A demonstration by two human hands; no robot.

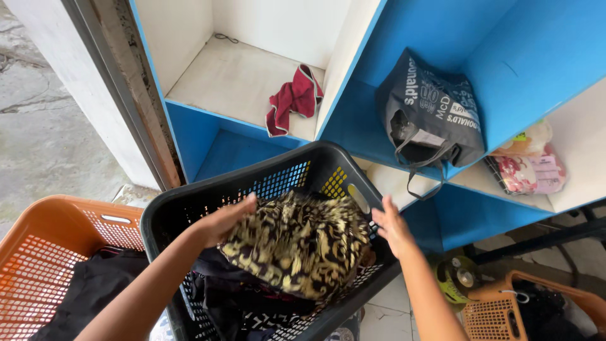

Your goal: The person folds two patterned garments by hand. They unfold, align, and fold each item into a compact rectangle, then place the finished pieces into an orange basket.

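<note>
My left hand (222,221) lies flat on the near-left edge of the black-and-gold patterned cloth (300,249), fingers extended, not clenched. My right hand (392,226) is released, just beside its right edge. The cloth sits folded on top of dark garments in the black basket (189,208). It appears placed; the blue shelf (227,145) beyond holds only a red cloth (292,100).

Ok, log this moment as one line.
left hand: on patterned cloth | right hand: open, beside cloth | cloth: atop clothes in black basket
</note>
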